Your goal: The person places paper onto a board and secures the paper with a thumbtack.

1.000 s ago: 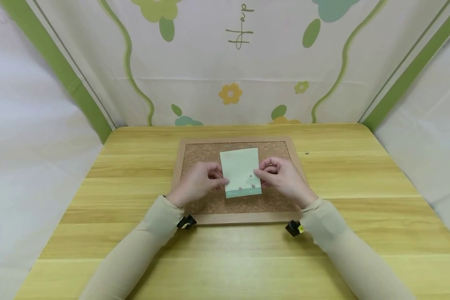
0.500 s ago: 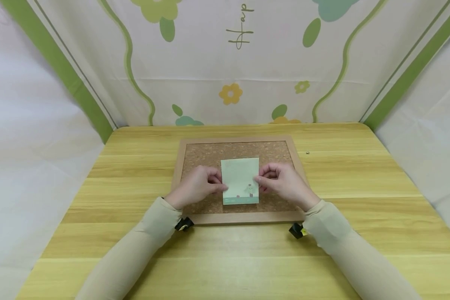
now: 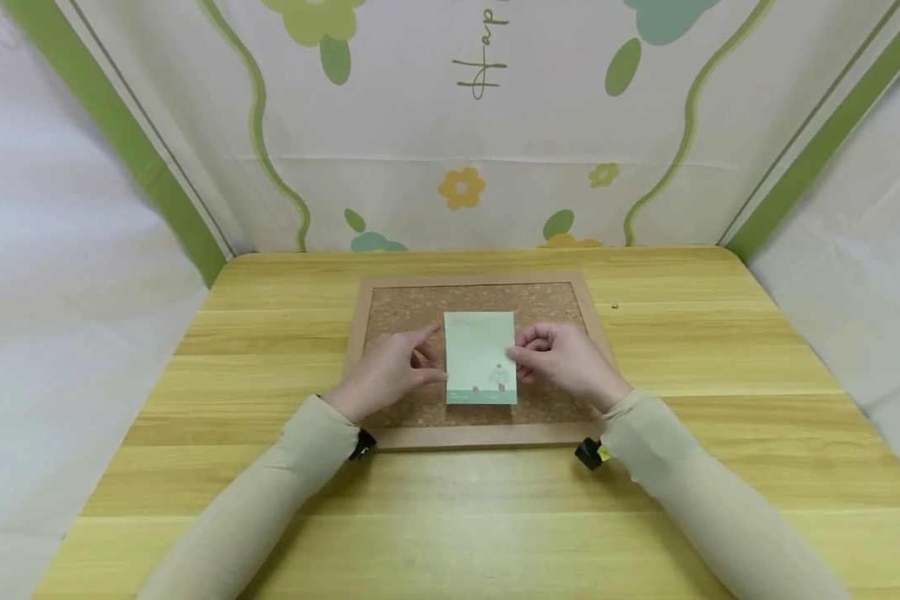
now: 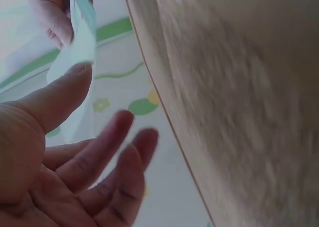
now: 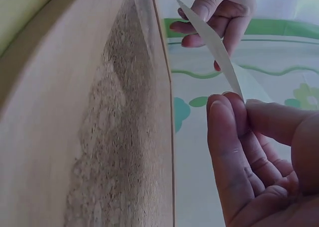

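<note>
A pale green sheet of notepaper with a darker green strip and small printed figures is held above the framed cork board. My right hand pinches its right edge between thumb and fingers; the right wrist view shows this grip on the paper up close. On the other side, my left hand has its fingers spread apart, the thumb tip right at the paper's left edge. In the left wrist view, the left fingers stand off from the paper, with nothing between them and the thumb.
The cork board lies on a wood-grain table. A tiny shiny object sits right of the board. Behind the table hangs a white cloth printed with flowers and green vines. Black devices show at the wrists.
The paper has come down toward the near side of the board and straightened from its slight tilt. My left fingers have let go of its left edge and spread; the right hand keeps its pinch.
</note>
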Motion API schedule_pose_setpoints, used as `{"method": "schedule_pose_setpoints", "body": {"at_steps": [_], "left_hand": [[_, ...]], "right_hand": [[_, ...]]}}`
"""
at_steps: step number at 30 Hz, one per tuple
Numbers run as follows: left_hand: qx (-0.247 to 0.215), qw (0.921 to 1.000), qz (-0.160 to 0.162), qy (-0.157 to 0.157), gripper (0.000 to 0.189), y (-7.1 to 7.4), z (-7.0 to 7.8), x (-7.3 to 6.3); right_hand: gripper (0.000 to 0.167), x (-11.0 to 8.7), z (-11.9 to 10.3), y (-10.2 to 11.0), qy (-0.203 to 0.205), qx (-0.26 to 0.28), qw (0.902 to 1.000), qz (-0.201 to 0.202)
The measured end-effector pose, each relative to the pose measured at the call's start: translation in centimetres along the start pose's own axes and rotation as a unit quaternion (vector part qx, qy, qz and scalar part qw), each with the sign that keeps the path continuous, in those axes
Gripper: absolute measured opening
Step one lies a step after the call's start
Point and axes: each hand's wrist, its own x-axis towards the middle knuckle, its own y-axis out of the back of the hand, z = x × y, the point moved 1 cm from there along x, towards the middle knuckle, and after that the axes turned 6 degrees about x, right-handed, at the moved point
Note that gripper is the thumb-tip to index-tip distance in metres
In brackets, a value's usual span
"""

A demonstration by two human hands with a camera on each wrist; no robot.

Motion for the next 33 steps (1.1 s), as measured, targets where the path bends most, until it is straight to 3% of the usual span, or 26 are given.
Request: {"method": "schedule_pose_setpoints", "body": {"at_steps": [3,9,17,21,26,33], "left_hand": [[0.055,0.9984,0.005,-0.011,0.079,0.2,-0.2,0.0],[0.157,0.9863,0.004,-0.050,0.065,0.3,-0.2,0.3],[0.225,0.9703,-0.013,-0.087,0.057,0.2,-0.2,0.9],[0.244,0.9652,-0.037,-0.086,0.053,0.1,-0.1,1.3],[0.252,0.9624,-0.088,-0.051,0.073,0.0,0.1,1.8],[0.281,0.9475,-0.152,-0.011,0.092,-0.7,-0.2,2.6]], "right_hand": [[0.021,0.6,0.1,0.1,-0.011,-0.005,0.9999,-0.009],[0.020,1.9,0.7,0.2,-0.034,-0.028,0.9987,-0.024],[0.016,3.2,0.8,-0.3,-0.065,-0.074,0.9945,-0.034],[0.015,3.4,0.6,-0.5,-0.083,-0.094,0.9915,-0.034],[0.022,3.3,0.5,-0.6,-0.084,-0.132,0.9869,-0.040],[0.026,3.4,0.5,-0.9,-0.092,-0.151,0.9831,-0.047]]}}
